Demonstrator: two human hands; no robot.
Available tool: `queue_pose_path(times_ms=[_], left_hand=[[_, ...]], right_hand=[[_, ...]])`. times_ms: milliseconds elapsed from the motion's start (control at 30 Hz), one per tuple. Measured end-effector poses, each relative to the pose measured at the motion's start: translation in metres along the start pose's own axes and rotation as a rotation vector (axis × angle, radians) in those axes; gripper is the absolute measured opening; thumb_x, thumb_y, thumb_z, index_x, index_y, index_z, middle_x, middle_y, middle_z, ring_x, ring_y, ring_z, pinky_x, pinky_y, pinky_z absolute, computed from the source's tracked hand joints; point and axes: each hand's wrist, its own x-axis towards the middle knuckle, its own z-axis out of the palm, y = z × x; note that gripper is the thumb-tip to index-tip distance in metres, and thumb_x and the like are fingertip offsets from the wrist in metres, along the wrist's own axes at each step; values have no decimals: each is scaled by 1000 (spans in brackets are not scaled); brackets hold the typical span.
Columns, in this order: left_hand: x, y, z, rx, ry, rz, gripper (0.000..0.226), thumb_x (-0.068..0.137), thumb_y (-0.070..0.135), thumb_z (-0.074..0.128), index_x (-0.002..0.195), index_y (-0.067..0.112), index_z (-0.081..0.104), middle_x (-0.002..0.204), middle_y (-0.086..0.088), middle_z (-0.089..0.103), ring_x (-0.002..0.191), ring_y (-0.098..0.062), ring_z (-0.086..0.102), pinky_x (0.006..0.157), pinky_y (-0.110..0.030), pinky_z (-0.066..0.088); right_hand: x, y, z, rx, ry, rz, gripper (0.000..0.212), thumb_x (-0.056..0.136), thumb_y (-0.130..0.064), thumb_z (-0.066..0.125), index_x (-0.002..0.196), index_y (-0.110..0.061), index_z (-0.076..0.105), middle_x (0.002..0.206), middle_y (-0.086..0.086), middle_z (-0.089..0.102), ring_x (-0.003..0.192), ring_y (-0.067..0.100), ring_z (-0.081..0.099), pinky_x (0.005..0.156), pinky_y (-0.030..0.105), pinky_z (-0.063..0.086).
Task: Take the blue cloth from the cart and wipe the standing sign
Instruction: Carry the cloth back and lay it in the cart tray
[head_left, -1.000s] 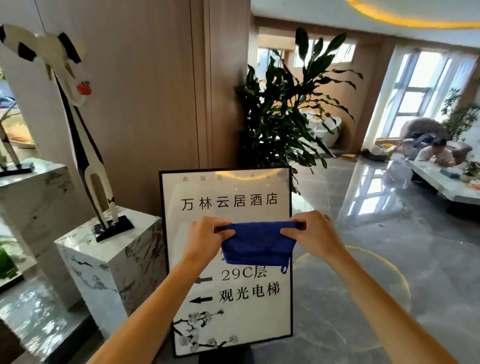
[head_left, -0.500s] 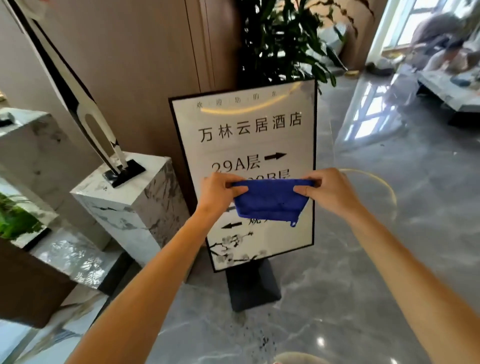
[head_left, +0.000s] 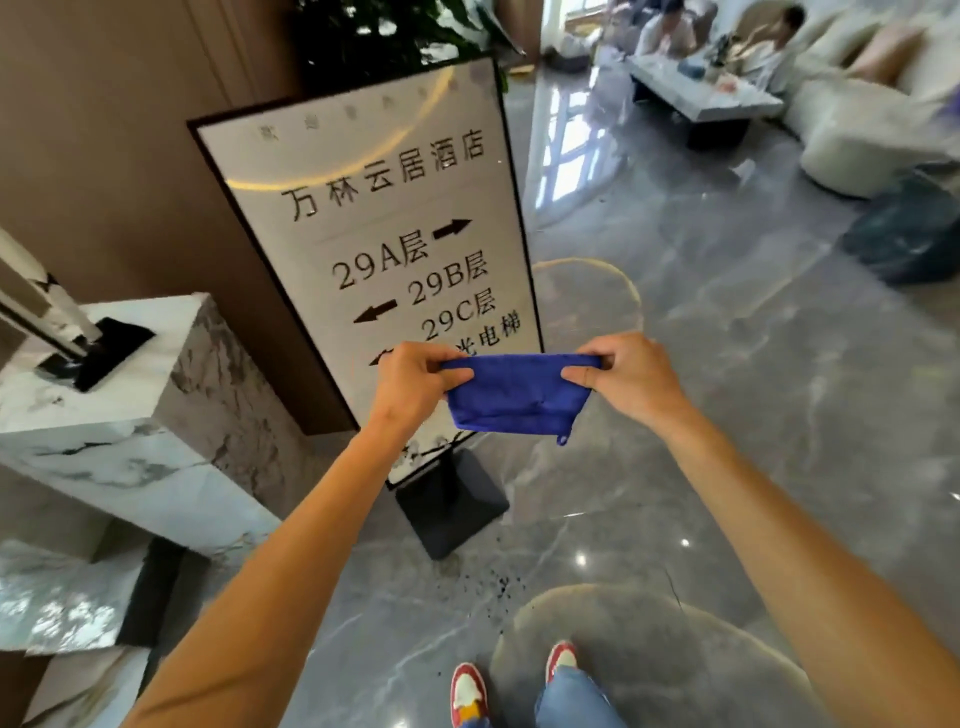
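blue cloth (head_left: 517, 393) stretched between both hands, in front of the standing sign (head_left: 374, 218) bottom part | left hand (head_left: 410, 382) pinching cloth's left end | right hand (head_left: 631, 376) pinching cloth's right end

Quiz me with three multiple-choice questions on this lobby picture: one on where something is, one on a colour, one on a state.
1. Where is the marble block relative to the sign?
A. left of it
B. right of it
C. on top of it

2. What colour is the cloth?
A. white
B. blue
C. green

3. How is the cloth held?
A. one hand
B. lying on the floor
C. stretched between both hands

Answers: 1 A, the block stands left of the sign. 2 B, it is plainly blue. 3 C, the left hand and right hand each pinch one end.
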Motion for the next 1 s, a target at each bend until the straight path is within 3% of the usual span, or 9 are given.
queue_pose_path(times_ms=[100, 200, 300, 400, 533, 633, 700, 833, 1000], left_hand=[[-4, 10, 22, -43, -70, 28, 22, 82, 5, 79, 104, 5, 78, 72, 4, 72, 58, 7, 63, 59, -8, 50], [-11, 24, 46, -89, -145, 39, 21, 82, 5, 80, 103, 8, 78, 78, -1, 74, 67, -6, 67, 71, -25, 57], [-21, 37, 72, -110, -220, 70, 20, 81, 6, 80, 100, 10, 79, 78, -2, 74, 69, -12, 67, 70, -28, 58], [-36, 51, 103, -105, -304, 98, 21, 81, 5, 80, 101, 8, 79, 79, -3, 75, 72, -15, 69, 72, -29, 57], [-69, 75, 147, -82, -421, 132, 24, 81, 6, 81, 104, 6, 78, 91, -7, 77, 72, -8, 68, 78, -29, 56], [-97, 99, 182, -51, -481, 206, 24, 80, 11, 83, 104, 9, 80, 89, -1, 78, 71, 1, 68, 76, -17, 55], [-118, 117, 204, -57, -526, 248, 24, 79, 12, 84, 103, 10, 80, 83, 3, 75, 64, 12, 65, 69, -5, 51], [-159, 146, 245, -81, -624, 313, 23, 79, 9, 84, 102, 9, 80, 72, 14, 70, 60, 15, 64, 62, 0, 47], [-204, 180, 289, -55, -783, 422, 22, 80, 10, 82, 102, 11, 80, 85, 0, 77, 63, 10, 65, 66, -3, 51]], right_hand=[[-23, 15, -19, -7, 53, 60, 3, 83, -27, 80, 82, -27, 77, 62, -16, 62, 61, 2, 56, 57, 11, 36], [-51, 34, -36, -2, 100, 129, 3, 83, -26, 80, 85, -25, 78, 66, -11, 67, 64, 11, 57, 62, 23, 42], [-83, 52, -51, 20, 157, 183, 7, 83, -24, 80, 89, -21, 80, 76, 1, 74, 72, 19, 62, 69, 29, 47], [-121, 73, -65, 44, 206, 254, 8, 82, -23, 80, 90, -20, 81, 76, 3, 74, 70, 19, 61, 65, 22, 45], [-182, 98, -92, 70, 258, 363, 6, 83, -21, 80, 89, -20, 80, 74, 4, 74, 67, 17, 60, 65, 24, 48], [-235, 115, -115, 84, 327, 423, 4, 83, -20, 80, 86, -23, 80, 66, -7, 70, 57, 1, 56, 55, 8, 41], [-270, 124, -132, 91, 392, 472, 5, 82, -20, 81, 84, -25, 79, 66, -10, 69, 56, -3, 56, 56, 6, 41], [-333, 135, -156, 81, 505, 555, 7, 81, -17, 81, 88, -19, 80, 74, 0, 74, 67, 12, 61, 58, 7, 42], [-406, 144, -171, 58, 643, 707, 11, 81, -17, 82, 91, -15, 81, 76, 2, 75, 66, 13, 62, 58, 8, 42]])
